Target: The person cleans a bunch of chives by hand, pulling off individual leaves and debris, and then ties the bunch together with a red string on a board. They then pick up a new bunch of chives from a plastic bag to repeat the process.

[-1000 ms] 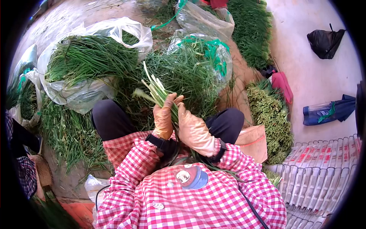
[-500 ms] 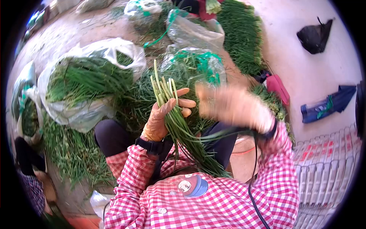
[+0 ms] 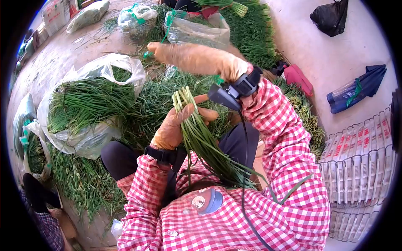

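Observation:
My left hand (image 3: 169, 129), in a tan glove, is closed round a bunch of chives (image 3: 203, 142) above my lap. Their pale cut ends point up and away, and the green leaves trail down toward my shirt. My right hand (image 3: 201, 59), also gloved, stretches leftward beyond the bunch with fingers extended and slightly blurred; nothing shows in it. Beneath it spreads a heap of loose chives (image 3: 159, 94). A single loose leaf (image 3: 295, 189) lies across my right sleeve.
An open plastic bag (image 3: 46, 115) full of greens stands at left. Further off are another clear bag (image 3: 197, 33) and a neat row of chives (image 3: 251, 33). Stacked crates (image 3: 356, 171), a blue bag (image 3: 356, 90) and a black bag (image 3: 331, 19) are at right. Another person's legs (image 3: 39, 192) show at left.
My right hand has swung from the right side of the bunch up and leftward, past its pale ends. The left hand keeps hold of the bunch, and the view has shifted slightly.

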Demonstrator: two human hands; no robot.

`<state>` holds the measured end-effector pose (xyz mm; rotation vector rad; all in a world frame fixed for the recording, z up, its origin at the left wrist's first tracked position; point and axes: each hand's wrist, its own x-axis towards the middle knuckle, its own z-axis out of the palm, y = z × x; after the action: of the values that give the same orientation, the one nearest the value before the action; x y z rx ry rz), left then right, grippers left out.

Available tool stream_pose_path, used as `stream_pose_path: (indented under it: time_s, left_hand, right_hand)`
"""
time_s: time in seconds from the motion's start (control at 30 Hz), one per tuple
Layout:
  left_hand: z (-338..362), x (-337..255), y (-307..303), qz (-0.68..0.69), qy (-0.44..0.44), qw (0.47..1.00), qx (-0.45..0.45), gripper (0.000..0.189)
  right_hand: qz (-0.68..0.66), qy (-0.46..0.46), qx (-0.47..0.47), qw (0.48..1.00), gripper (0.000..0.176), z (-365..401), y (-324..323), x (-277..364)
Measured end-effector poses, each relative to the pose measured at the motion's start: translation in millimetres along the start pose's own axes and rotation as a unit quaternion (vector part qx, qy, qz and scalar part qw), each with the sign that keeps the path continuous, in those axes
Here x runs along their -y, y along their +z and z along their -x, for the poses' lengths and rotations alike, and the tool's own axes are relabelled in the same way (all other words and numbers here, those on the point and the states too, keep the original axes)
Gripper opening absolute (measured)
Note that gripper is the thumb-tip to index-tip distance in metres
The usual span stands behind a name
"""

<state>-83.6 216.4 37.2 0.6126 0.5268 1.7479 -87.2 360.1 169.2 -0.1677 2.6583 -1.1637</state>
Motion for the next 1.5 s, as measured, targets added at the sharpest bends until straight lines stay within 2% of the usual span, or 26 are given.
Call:
stream_pose_path:
  time_s: [0.07,0.1,0.17,0.23,0.37,0.4,0.43,0.47,0.53,0.6,0.63,0.7,0.73,0.77,0.8,0.87,0.9,0.93,0.97,1.03,1.13,1.17,1.23,1.33,1.4,1.5]
  left_hand:
    - [-0.2,9.2,-11.6,0.015,0.003,1.0,-0.005,0.07]
    - [2.5,20.4,-6.2,0.101,0.013,0.991,-0.083,0.068]
    - [4.3,24.3,-11.9,0.02,-0.021,0.999,-0.036,0.068]
    - [2.1,27.8,-16.2,-0.018,-0.003,1.0,0.001,0.068]
    - [-1.0,32.3,-38.2,0.142,0.007,0.985,-0.097,0.027]
    - [-3.1,23.6,-32.7,0.038,0.054,0.985,-0.16,0.031]
    - [-3.6,10.4,-36.7,0.019,0.07,0.986,-0.149,0.033]
    - [-5.6,-4.7,-41.2,-0.001,0.085,0.987,-0.139,0.034]
    - [-20.4,-42.4,-22.2,-0.024,0.092,0.967,-0.237,0.037]
    - [-27.8,-75.8,-2.1,-0.103,0.146,0.969,-0.172,0.038]
    - [-30.7,-96.3,7.4,-0.204,0.17,0.956,-0.122,0.035]
    - [-29.7,-162.8,25.0,-0.608,0.295,0.733,-0.073,0.031]
    - [-21.7,-207.1,35.2,-0.827,0.355,0.43,-0.069,0.029]
    - [-8.1,-245.6,54.4,-0.812,0.373,0.426,-0.141,0.028]
    - [6.6,-277.8,58.2,-0.8,0.361,0.431,-0.211,0.027]
    - [36.1,-343.7,54.6,-0.764,0.3,0.455,-0.345,0.026]
    - [41.1,-350.7,50.8,-0.708,0.312,0.526,-0.354,0.027]
    - [37.1,-342.3,44.7,-0.595,0.365,0.657,-0.287,0.029]
    - [31.9,-327.3,40.7,-0.462,0.397,0.765,-0.209,0.031]
    - [30.9,-317.6,36.6,-0.326,0.412,0.84,-0.134,0.034]
    - [32.9,-314.6,26.6,-0.224,0.424,0.868,-0.128,0.044]
    - [34.4,-306.6,27.3,-0.223,0.406,0.875,-0.142,0.04]
    - [35.8,-282.6,14.6,-0.237,0.339,0.901,-0.133,0.026]
    - [28.5,-209.3,3.8,-0.272,0.21,0.915,-0.209,0.024]
    - [25.9,-159.5,8.6,-0.347,0.159,0.919,-0.097,0.023]
    - [11.6,-93.7,40.8,-0.339,0.063,0.924,-0.163,0.024]
  right_hand:
    - [0.042,-0.054,0.047,0.997,0.057,-1.5,4.2,-16.4]
    - [0.097,-0.063,0.101,0.988,0.062,2.6,10.6,-18.9]
    - [0.197,-0.08,0.217,0.953,0.071,10.3,27.9,-29.7]
    - [0.01,-0.2,0.024,0.98,0.066,25.5,33.7,-60.2]
    - [0.028,0.1,0.026,0.994,0.079,43.2,58.6,-33.5]
    - [0.137,0.032,-0.076,0.987,0.079,46.3,69.1,-48.6]
    - [-0.017,0.134,-0.088,0.987,0.082,58.0,57.6,-13.8]
    - [-0.046,0.039,-0.219,0.974,0.087,57.9,56.5,-28.9]
    - [-0.018,-0.031,-0.309,0.95,0.089,55.2,57.0,-35.0]
    - [-0.047,0.016,-0.195,0.98,0.078,58.4,62.3,-7.2]
    - [0.056,0.09,-0.176,0.979,0.066,52.3,71.9,-10.1]
    - [-0.004,0.032,-0.266,0.963,0.052,53.5,91.3,-26.0]
    - [0.016,0.048,-0.295,0.954,0.049,54.6,97.5,-30.8]
    - [0.037,0.038,-0.321,0.946,0.046,55.1,110.6,-52.8]
    - [0.056,0.025,-0.347,0.936,0.043,54.6,127.0,-86.2]
    - [-0.001,0.09,-0.244,0.965,0.035,52.5,157.2,-158.9]
    - [0.121,0.153,-0.133,0.972,0.029,55.4,163.4,-175.5]
    - [0.242,0.212,-0.019,0.946,0.024,59.8,170.6,-191.2]
    - [0.218,0.217,-0.027,0.951,0.019,58.4,189.2,-229.1]
    - [0.122,0.196,-0.102,0.968,0.014,58.0,193.3,-240.9]
    - [-0.331,0.183,-0.267,0.886,0.023,67.9,148.2,-187.3]
    - [-0.251,0.214,-0.305,0.893,0.033,73.6,119.2,-158.4]
    - [-0.214,0.097,-0.372,0.898,0.042,89.4,83.7,-118.7]
    - [-0.289,0.004,-0.316,0.904,0.042,105.9,63.3,-64.0]
    - [-0.252,-0.047,-0.303,0.918,0.035,110.0,66.0,-38.9]
    - [-0.163,-0.009,-0.262,0.951,0.025,106.6,67.9,-19.0]
